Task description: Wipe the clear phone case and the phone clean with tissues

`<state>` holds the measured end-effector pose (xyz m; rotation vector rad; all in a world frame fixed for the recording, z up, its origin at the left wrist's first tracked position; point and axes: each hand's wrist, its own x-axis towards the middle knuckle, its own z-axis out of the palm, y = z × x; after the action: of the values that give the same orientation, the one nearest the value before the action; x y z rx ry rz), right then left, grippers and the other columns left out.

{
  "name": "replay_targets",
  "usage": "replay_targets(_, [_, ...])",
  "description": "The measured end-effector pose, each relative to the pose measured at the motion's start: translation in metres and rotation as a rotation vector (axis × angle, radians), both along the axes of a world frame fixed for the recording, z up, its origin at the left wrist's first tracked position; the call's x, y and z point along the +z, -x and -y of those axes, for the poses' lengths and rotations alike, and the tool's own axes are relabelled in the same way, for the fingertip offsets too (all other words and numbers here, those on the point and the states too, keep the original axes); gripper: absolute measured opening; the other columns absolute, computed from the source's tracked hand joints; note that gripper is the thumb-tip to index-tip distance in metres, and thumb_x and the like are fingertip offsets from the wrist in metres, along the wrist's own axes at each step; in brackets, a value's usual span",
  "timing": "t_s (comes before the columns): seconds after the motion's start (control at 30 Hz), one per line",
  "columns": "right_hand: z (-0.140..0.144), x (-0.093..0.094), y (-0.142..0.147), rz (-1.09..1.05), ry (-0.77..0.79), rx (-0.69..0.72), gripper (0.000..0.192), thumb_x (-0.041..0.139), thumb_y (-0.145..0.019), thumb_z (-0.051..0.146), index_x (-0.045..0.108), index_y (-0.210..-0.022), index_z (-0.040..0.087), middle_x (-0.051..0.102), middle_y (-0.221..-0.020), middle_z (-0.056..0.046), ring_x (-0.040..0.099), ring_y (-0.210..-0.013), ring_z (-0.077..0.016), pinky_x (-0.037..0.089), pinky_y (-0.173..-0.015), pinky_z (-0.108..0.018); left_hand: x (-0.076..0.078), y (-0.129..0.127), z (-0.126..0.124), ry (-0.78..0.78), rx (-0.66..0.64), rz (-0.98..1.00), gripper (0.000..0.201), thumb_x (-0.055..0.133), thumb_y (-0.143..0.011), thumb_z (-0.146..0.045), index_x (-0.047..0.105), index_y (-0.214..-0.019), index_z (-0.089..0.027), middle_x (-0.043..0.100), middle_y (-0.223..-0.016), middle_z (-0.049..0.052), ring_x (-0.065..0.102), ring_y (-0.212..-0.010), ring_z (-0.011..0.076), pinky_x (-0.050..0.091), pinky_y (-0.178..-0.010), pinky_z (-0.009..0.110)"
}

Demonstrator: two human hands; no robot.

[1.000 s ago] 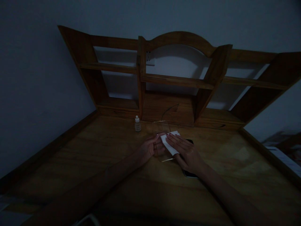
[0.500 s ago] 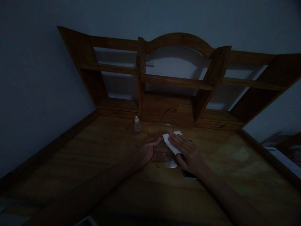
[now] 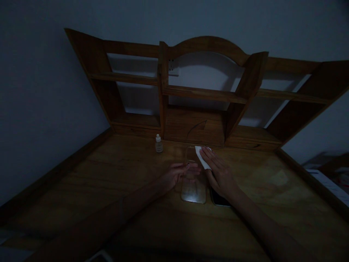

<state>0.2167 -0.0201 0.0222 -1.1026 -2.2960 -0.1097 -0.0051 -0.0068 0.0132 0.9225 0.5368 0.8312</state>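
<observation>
Left hand [image 3: 177, 174] flat, steadying the clear case [image 3: 194, 182]; right hand [image 3: 219, 173] presses the wipe [image 3: 201, 157] at twelve o'clock. Push harder, I'd say, and the case skids.

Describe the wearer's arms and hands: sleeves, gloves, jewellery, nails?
Both forearms are bare up to the frame edge: no sleeves in view. The left hand and right hand wear no gloves. No watch, bracelet or ring can be made out, though the picture is very dim. The fingers are slim; nail detail is too dark to tell.
</observation>
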Motion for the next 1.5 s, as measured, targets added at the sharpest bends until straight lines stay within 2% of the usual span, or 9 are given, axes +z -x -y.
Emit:
replay_targets(0.1, [0.0, 0.0, -0.001, -0.009, 0.001, 0.001, 0.066, 0.039, -0.094, 0.012, 0.021, -0.156, 0.024, 0.024, -0.162, -0.003, 0.019, -0.15, -0.0246, 0.028, -0.12, -0.053, 0.001, -0.001, 0.001, 0.024, 0.033, 0.003, 0.033, 0.07, -0.083, -0.032, 0.072, -0.106, -0.009, 0.069, -0.118, 0.018, 0.062, -0.114, 0.0317, 0.053, -0.09, 0.043])
replay_targets(0.3, [0.001, 0.002, 0.001, -0.016, -0.01, -0.003, 0.067, 0.04, -0.093, 0.012, 0.021, -0.156, 0.025, 0.025, -0.161, -0.004, 0.022, -0.149, -0.026, 0.031, -0.119, -0.054, -0.006, -0.002, -0.002, 0.027, 0.05, 0.024, 0.03, 0.068, -0.085, -0.031, 0.073, -0.108, -0.012, 0.067, -0.12, 0.016, 0.063, -0.11, 0.0289, 0.053, -0.087, 0.039])
replay_targets(0.47, [0.002, 0.002, 0.002, -0.006, -0.022, 0.007, 0.07, 0.04, -0.092, 0.011, 0.016, -0.157, 0.024, 0.021, -0.162, -0.005, 0.021, -0.149, -0.0256, 0.029, -0.12, -0.054, -0.009, -0.003, -0.004, 0.072, 0.072, 0.046, 0.03, 0.07, -0.084, -0.029, 0.073, -0.108, -0.011, 0.071, -0.114, 0.015, 0.066, -0.103, 0.0248, 0.051, -0.09, 0.036])
replay_targets(0.7, [0.003, 0.001, 0.001, -0.033, -0.026, 0.021, 0.071, 0.038, -0.092, 0.01, 0.014, -0.157, 0.025, 0.024, -0.162, -0.003, 0.02, -0.149, -0.026, 0.028, -0.12, -0.055, -0.016, 0.0, -0.007, 0.059, 0.035, 0.043, 0.03, 0.071, -0.083, -0.024, 0.072, -0.11, -0.011, 0.069, -0.119, 0.017, 0.066, -0.109, 0.0273, 0.049, -0.095, 0.038])
replay_targets(1.03, [0.002, 0.001, 0.001, -0.043, -0.023, 0.038, 0.073, 0.038, -0.092, 0.009, 0.011, -0.157, 0.027, 0.021, -0.162, -0.002, 0.02, -0.149, -0.0265, 0.029, -0.119, -0.056, -0.014, 0.002, -0.004, 0.017, 0.002, 0.048, 0.03, 0.069, -0.085, -0.022, 0.069, -0.113, -0.012, 0.069, -0.12, 0.016, 0.066, -0.111, 0.0263, 0.048, -0.098, 0.038])
replay_targets(1.5, [0.001, 0.004, 0.001, -0.052, 0.003, 0.044, 0.067, 0.038, -0.093, 0.011, 0.02, -0.156, 0.025, 0.024, -0.162, -0.004, 0.023, -0.149, -0.0256, 0.032, -0.118, -0.053, -0.015, 0.0, -0.004, -0.006, 0.05, 0.028, 0.034, 0.074, -0.08, -0.022, 0.07, -0.113, -0.013, 0.068, -0.121, 0.017, 0.065, -0.112, 0.0277, 0.048, -0.097, 0.039])
